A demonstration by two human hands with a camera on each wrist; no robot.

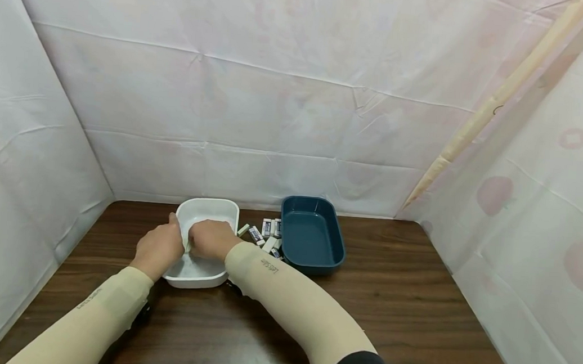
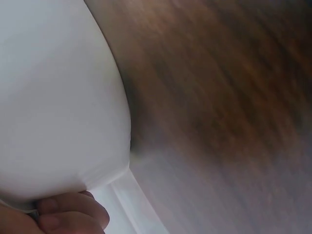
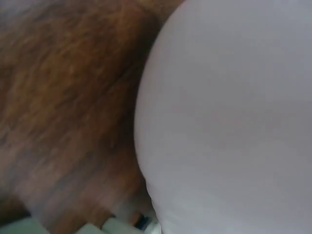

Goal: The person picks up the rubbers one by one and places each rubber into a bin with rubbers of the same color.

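Fingers of left hand point(image 1: 159, 247) and right hand point(image 1: 209, 238) both clasp white tray point(image 1: 208, 208); one blue tray point(image 1: 313, 237); several erasers point(image 1: 265, 235) between.

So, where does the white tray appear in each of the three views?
Head: white tray left of centre on the wooden table, both hands on it.
Left wrist: fills the left half, fingertips at its rim.
Right wrist: fills the right side.
Shared landmark: the dark wooden table.
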